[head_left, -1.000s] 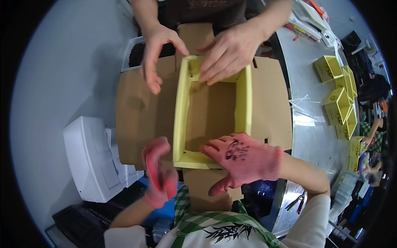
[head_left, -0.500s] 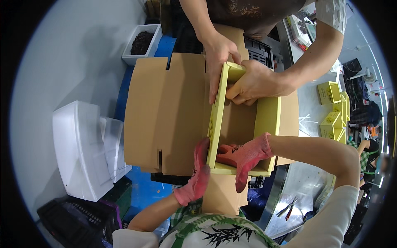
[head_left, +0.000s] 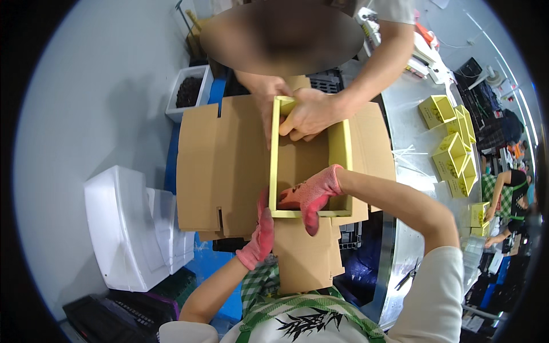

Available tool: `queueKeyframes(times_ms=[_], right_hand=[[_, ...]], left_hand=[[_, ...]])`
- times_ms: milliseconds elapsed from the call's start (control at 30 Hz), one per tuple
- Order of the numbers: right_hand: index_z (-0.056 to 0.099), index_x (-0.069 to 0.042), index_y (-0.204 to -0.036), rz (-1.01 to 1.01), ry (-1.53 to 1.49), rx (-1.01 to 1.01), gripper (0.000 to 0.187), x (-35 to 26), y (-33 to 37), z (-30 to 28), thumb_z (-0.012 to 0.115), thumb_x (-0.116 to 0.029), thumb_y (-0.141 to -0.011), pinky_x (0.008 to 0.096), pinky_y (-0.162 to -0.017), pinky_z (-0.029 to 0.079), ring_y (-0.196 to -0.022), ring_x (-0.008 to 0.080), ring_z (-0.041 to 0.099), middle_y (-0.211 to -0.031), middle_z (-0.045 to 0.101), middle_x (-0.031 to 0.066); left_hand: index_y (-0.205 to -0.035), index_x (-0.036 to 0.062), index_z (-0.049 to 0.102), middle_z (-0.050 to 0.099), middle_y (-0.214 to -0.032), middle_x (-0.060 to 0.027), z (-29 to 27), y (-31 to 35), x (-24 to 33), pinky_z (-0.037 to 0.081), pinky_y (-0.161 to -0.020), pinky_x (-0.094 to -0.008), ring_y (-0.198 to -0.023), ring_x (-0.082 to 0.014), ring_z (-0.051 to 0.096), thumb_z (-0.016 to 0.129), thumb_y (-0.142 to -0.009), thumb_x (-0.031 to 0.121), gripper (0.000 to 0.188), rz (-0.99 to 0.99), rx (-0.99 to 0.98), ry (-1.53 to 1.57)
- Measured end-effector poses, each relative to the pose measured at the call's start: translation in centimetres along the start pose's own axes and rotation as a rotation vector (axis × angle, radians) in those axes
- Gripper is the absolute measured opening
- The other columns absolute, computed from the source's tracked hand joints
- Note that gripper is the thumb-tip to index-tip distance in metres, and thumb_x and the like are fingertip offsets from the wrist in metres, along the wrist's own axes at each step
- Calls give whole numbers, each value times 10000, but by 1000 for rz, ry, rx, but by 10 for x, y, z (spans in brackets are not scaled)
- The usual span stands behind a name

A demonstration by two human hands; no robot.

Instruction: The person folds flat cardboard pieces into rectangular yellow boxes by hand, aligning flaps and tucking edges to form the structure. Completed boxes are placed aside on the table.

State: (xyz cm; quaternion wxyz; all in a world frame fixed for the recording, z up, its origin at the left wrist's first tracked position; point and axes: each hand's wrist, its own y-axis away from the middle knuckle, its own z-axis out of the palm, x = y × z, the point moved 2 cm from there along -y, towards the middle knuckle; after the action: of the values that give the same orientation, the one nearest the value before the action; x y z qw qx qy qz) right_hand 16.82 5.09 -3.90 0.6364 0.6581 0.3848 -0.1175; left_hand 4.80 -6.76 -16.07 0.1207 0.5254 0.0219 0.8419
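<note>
A yellow open-topped box (head_left: 339, 146) stands on flattened brown cardboard (head_left: 203, 166), which shows through its middle. My left hand (head_left: 262, 234), in a pink glove, lies flat along the outside of the box's left wall at the near corner, fingers stretched forward. My right hand (head_left: 314, 195), gloved alike, reaches inside the near end. Its fingers point to the left wall, and the thumb hangs over the near rim. Across from me, a person's bare hands (head_left: 309, 114) work at the far end, one inside and one outside the left wall.
Several small yellow boxes (head_left: 452, 154) stand on the metal table (head_left: 409, 200) at right, with white strips (head_left: 409, 153) and pliers (head_left: 407, 275). White foam boxes (head_left: 123, 228) stand at left. Far left, a white tub (head_left: 201, 86) holds dark contents. Another person (head_left: 506, 191) works at far right.
My view has shifted, so the box appears farther left and more upright. The other person leans in over its far end. My hands stay at the near corner.
</note>
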Motion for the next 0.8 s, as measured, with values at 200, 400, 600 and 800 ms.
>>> queueKeyframes(times_ms=[200,400,600,800], right_hand=[[559,-90,-1215,-82,690,1282,600,-40,51,71,716,-240,-655,445,-976,392,-1088,307,529,-1166,563,95],[432,8,-1317,72,-40,2176,645,33,97,159,726,-119,-757,437,-974,406,-1135,387,493,-1233,504,221],[372,29,-1369,1081,-209,1818,828,185,106,194,629,-531,-815,431,-1061,339,-1272,383,410,-1401,381,243],[464,34,-1282,798,-666,1568,764,183,114,183,641,-534,-803,398,-1011,404,-1198,350,519,-1270,549,224]], left_hand=[[-1446,40,289,375,-1436,-78,0,13,52,228,-1123,-323,-1331,-180,332,325,-1011,438,591,87,90,-475],[-1443,42,297,323,-1470,-154,-84,50,80,257,-1107,-413,-1345,-331,316,641,-873,317,721,420,632,-1309],[-1402,-10,359,477,-1347,-203,-134,29,113,366,-1031,-396,-1253,-338,446,680,-767,550,906,-209,781,-1314],[-1231,-52,542,624,-1179,-192,-118,19,142,455,-927,-384,-1107,-315,586,639,-766,602,808,-448,602,-1265]])
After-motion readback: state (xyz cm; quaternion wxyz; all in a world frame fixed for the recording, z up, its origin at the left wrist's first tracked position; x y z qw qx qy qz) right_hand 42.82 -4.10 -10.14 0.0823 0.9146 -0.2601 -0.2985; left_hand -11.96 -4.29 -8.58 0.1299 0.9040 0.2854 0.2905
